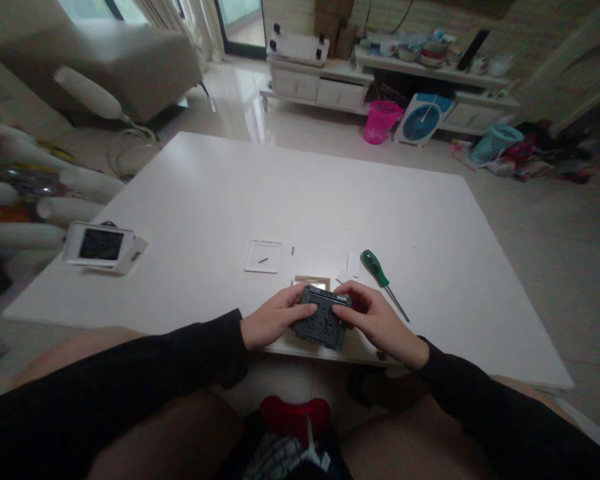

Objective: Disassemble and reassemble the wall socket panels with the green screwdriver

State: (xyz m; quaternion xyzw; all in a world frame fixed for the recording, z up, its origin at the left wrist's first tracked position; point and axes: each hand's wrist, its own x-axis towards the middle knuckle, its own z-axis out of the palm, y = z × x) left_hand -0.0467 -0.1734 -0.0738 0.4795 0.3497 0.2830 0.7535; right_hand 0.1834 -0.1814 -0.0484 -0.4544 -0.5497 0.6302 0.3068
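Observation:
Between both hands, near the table's front edge, is a dark grey square wall socket (321,321), its moulded face tilted up at me. My left hand (279,315) grips its left side, thumb on the face. On the opposite side my right hand (375,319) holds it the same way; fingers behind it are partly hidden. Just beyond lies a gold-edged frame (312,280), partly covered. A clear-white square cover (263,257) holds a small screw (263,261), and another screw (293,251) lies beside it. A green-handled screwdriver (375,268) rests right of my right hand.
Small white pieces (353,265) lie left of the screwdriver. At the white table's (300,193) left end sit a white panel with a dark square (101,245) and a box. Beyond are a pink basket (381,121), a fan (422,120) and a low cabinet (343,93).

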